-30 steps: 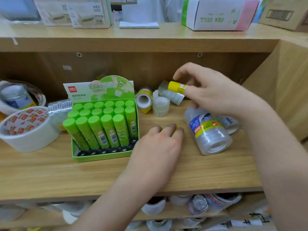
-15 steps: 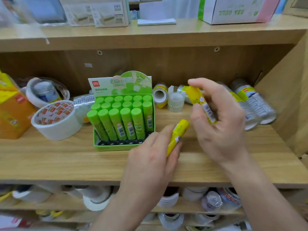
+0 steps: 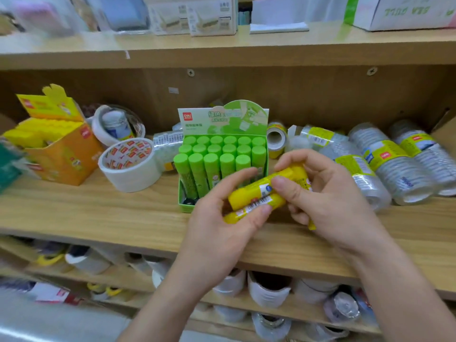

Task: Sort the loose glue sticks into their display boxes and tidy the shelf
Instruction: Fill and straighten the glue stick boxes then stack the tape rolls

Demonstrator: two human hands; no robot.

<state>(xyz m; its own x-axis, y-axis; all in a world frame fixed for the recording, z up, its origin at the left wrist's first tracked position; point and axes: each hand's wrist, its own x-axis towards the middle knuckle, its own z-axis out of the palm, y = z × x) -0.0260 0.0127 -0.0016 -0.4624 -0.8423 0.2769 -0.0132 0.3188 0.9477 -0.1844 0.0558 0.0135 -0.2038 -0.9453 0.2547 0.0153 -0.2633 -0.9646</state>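
So the left hand [image 3: 222,233] grip is curling round the lower yellow glue stick [image 3: 249,210], while the right hand [image 3: 330,206] grip is pinching the upper yellow glue stick [image 3: 256,193], and the sticks are touching. They're hanging just in front of the green display box [image 3: 183,206] on the shelf [image 3: 98,213], with the yellow display box [image 3: 61,159] sitting well off left.

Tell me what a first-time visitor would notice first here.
At the front centre of the shelf, the left hand and right hand grip bright yellow glue sticks between them. Just behind stands a green display box packed with upright green glue sticks. An open orange box sits at far left, and wrapped clear tape rolls lie at right.
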